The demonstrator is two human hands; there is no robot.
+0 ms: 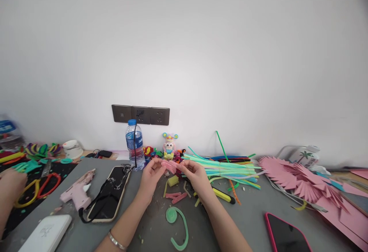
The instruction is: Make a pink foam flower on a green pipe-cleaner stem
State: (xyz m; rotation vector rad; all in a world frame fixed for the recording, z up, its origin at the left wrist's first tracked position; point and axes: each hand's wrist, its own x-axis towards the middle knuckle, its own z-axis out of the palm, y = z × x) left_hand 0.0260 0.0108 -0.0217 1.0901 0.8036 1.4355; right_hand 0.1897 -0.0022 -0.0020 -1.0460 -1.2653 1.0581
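Both my hands meet above the grey mat, pinching a small bundle of folded pink pipe cleaner (169, 166) between them. My left hand (153, 173) grips its left end with thumb and forefinger. My right hand (194, 172) holds its right end the same way. Just below lie short folded pink pipe cleaner pieces (178, 197) and a small yellow piece (173, 180). Closer to me rests a mint green pipe cleaner (171, 214), coiled at one end with a loose curved tail. A small big-eyed figure (169, 147) stands right behind my hands.
A pink glue gun (77, 192), a black-screened phone (110, 194) and a water bottle (134, 144) stand left. Bundled pipe cleaners (227, 169), a yellow cutter (223, 195), folded pink paper (299, 179) and a red-cased phone (287, 233) lie right. Another person's hand (11, 187) is near orange-yellow scissors (37, 189).
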